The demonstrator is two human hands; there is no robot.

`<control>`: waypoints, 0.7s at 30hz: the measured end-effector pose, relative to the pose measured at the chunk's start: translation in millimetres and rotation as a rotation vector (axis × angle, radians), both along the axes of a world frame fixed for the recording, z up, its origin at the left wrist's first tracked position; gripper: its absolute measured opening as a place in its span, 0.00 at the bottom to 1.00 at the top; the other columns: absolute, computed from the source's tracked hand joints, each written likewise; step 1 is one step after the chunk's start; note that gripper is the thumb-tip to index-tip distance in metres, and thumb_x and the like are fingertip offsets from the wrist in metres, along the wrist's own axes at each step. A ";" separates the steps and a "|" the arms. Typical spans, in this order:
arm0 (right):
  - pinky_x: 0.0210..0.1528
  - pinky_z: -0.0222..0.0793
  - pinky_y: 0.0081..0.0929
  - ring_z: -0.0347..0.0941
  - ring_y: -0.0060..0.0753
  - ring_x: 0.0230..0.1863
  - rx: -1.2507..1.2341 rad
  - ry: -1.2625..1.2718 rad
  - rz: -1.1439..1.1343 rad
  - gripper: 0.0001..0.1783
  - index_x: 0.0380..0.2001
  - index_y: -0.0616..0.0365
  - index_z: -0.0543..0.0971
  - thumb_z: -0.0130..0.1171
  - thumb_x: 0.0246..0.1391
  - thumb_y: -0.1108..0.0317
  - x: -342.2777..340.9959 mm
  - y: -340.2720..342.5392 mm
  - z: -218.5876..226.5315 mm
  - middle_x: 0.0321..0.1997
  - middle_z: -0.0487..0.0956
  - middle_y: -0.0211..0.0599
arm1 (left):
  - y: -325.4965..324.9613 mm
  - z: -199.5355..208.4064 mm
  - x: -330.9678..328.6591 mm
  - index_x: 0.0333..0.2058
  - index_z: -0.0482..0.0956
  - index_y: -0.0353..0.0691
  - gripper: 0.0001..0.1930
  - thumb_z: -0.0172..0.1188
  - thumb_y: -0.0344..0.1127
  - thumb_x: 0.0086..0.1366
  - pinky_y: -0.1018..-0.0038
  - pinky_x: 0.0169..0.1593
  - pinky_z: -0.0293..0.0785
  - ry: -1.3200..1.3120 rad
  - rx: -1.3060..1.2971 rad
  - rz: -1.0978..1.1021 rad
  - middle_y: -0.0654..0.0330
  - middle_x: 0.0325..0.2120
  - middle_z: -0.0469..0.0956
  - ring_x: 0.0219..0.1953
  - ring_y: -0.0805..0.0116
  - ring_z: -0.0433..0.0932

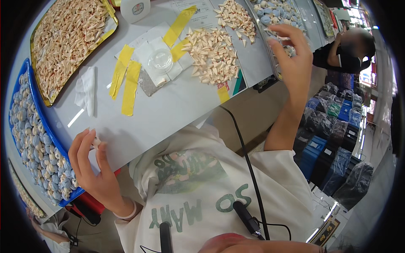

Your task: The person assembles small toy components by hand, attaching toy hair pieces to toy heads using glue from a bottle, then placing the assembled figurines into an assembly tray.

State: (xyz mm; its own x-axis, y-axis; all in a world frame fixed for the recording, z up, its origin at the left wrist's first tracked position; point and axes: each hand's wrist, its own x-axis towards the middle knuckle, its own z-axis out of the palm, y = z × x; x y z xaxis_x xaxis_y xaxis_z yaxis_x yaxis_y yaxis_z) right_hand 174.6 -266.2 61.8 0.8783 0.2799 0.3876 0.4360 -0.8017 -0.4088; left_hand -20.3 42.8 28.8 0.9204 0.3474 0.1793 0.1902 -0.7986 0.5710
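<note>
My left hand (pixel 93 166) is at the table's front edge, near the blue tray. Its thumb and fingers are closed on a small cream piece (pixel 96 142). Over on the right, my right hand (pixel 293 55) is raised above a clear tray (pixel 270 55) of round blue and cream pieces (pixel 278 14). Its thumb and forefinger are curved and apart, and I see nothing between them. Pointed cream pieces (pixel 213 55) lie in a loose heap on the table. Beside them, a small clear round dish (pixel 160 61) stands on white paper.
A yellow-rimmed tray (pixel 110 17) full of pointed cream pieces is at far left. Below it is a blue tray (pixel 39 111) of round pieces. Yellow tape strips (pixel 131 88), a white cloth (pixel 86 89) and a white bottle (pixel 135 9) are on the table. A person (pixel 348 52) is at right.
</note>
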 end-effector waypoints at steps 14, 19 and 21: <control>0.28 0.65 0.22 0.70 0.28 0.23 0.015 0.283 0.142 0.06 0.26 0.62 0.75 0.57 0.39 0.74 3.1 41.8 -33.9 0.23 0.74 0.36 | -40.3 -10.6 6.8 0.37 0.66 0.34 0.18 0.62 0.31 0.49 0.74 0.37 0.70 -0.278 -1.091 -0.196 0.47 0.39 0.68 0.36 0.61 0.72; 0.31 0.66 0.18 0.72 0.20 0.28 0.334 0.225 0.075 0.02 0.24 0.64 0.74 0.55 0.43 0.77 -0.8 37.6 -34.9 0.27 0.75 0.33 | -38.1 -8.9 11.8 0.41 0.62 0.33 0.21 0.60 0.31 0.52 0.76 0.38 0.72 -0.192 -1.301 -0.131 0.46 0.40 0.68 0.37 0.62 0.72; 0.32 0.66 0.17 0.72 0.20 0.28 0.491 0.345 0.096 0.02 0.24 0.64 0.74 0.55 0.43 0.78 -10.1 44.5 -22.7 0.27 0.75 0.32 | -38.1 -12.3 15.8 0.40 0.63 0.34 0.19 0.59 0.31 0.52 0.76 0.39 0.72 -0.243 -1.427 -0.174 0.47 0.39 0.68 0.37 0.63 0.72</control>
